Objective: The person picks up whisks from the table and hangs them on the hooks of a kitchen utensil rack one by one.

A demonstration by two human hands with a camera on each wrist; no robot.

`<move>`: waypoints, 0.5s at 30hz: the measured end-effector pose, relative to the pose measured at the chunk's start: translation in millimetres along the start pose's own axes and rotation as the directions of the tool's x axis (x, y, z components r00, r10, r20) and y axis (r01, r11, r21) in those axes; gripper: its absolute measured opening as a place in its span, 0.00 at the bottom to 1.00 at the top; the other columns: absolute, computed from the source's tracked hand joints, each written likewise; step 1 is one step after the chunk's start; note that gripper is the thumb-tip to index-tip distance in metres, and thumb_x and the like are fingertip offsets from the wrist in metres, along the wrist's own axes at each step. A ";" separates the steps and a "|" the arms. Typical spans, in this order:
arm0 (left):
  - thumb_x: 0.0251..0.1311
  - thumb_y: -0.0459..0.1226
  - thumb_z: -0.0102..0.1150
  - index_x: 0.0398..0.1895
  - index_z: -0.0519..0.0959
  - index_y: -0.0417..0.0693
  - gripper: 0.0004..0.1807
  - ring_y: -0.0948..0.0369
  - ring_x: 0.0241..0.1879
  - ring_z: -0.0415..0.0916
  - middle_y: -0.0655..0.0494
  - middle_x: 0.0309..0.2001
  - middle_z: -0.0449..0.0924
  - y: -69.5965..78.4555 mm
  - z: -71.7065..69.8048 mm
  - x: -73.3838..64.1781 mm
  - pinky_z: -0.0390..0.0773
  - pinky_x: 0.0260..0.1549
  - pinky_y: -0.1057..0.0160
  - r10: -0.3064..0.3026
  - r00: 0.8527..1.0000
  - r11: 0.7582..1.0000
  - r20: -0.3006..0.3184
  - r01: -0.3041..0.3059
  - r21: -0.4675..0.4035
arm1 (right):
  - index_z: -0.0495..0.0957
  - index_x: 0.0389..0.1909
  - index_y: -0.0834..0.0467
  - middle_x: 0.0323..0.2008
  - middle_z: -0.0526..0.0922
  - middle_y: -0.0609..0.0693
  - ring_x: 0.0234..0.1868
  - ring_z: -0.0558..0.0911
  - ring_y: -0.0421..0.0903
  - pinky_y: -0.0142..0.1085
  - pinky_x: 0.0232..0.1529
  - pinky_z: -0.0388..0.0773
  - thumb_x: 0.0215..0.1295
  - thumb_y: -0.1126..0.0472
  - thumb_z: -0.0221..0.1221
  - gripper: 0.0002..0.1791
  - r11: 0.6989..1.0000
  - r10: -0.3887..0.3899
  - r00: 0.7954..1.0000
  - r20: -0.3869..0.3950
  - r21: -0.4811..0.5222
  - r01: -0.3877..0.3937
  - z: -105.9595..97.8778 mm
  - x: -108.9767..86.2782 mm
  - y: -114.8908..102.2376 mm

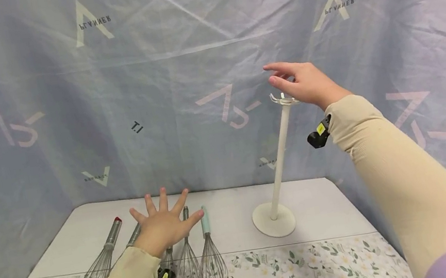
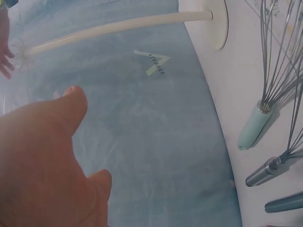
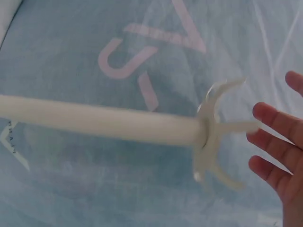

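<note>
A white stand (image 1: pixel 281 159) with a round base rises at the right of the table, its top ringed with curved hooks (image 3: pixel 220 130). Just above those hooks is my right hand (image 1: pixel 306 80), fingers loosely bent and gripping nothing; whether a fingertip touches a hook I cannot tell. My left hand (image 1: pixel 164 225) spreads its fingers wide above several wire whisks and holds nothing. The mint-handled whisk (image 1: pixel 209 244) lies rightmost, beside a whisk with a metal handle (image 1: pixel 187 258). At the left lies a red-tipped whisk (image 1: pixel 106 252). My left hand and forearm partly hide the whisks between.
The white table (image 1: pixel 233 201) carries a floral cloth (image 1: pixel 306 267) along its near part. A grey-blue printed curtain (image 1: pixel 180 92) hangs behind the table and around both sides. Small black cameras sit on both wrists.
</note>
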State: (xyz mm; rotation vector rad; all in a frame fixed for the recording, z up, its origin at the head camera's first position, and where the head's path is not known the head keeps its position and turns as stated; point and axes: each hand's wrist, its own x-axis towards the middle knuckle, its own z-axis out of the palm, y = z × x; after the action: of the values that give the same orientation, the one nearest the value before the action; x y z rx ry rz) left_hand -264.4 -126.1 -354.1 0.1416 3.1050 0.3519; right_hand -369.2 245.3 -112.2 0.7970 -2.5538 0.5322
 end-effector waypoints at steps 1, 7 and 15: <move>0.54 0.83 0.23 0.82 0.43 0.69 0.55 0.26 0.72 0.17 0.36 0.79 0.26 -0.2 -0.5 -0.1 0.18 0.52 0.17 0.001 1.000 1.000 0.001 -0.001 0.003 | 0.66 0.75 0.40 0.64 0.77 0.57 0.63 0.74 0.55 0.54 0.63 0.68 0.76 0.39 0.49 0.30 1.000 0.021 0.999 0.030 0.015 -0.021 -0.7 -0.5 4.1; 0.58 0.81 0.26 0.82 0.43 0.69 0.53 0.26 0.72 0.17 0.35 0.79 0.26 -3.8 -3.0 -0.5 0.18 0.52 0.17 0.006 1.000 1.000 -0.015 -0.006 0.001 | 0.54 0.80 0.38 0.75 0.63 0.59 0.74 0.62 0.62 0.62 0.68 0.59 0.76 0.37 0.47 0.34 0.987 0.112 0.982 0.155 0.100 -0.128 -1.5 -5.5 24.9; 0.60 0.79 0.29 0.83 0.44 0.68 0.51 0.26 0.72 0.19 0.35 0.79 0.26 -12.0 -0.2 -1.3 0.20 0.53 0.17 -0.013 1.000 1.000 -0.018 0.013 -0.011 | 0.52 0.81 0.44 0.75 0.61 0.63 0.74 0.62 0.63 0.63 0.69 0.58 0.78 0.40 0.47 0.35 0.973 0.108 0.970 0.216 0.179 -0.148 14.1 -5.0 41.4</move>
State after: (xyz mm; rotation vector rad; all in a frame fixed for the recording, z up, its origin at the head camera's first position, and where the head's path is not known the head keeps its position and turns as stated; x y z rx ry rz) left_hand -264.1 -137.9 -356.6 0.1188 3.1197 0.3712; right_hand -394.2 272.5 -136.1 0.7908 -2.7899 0.7878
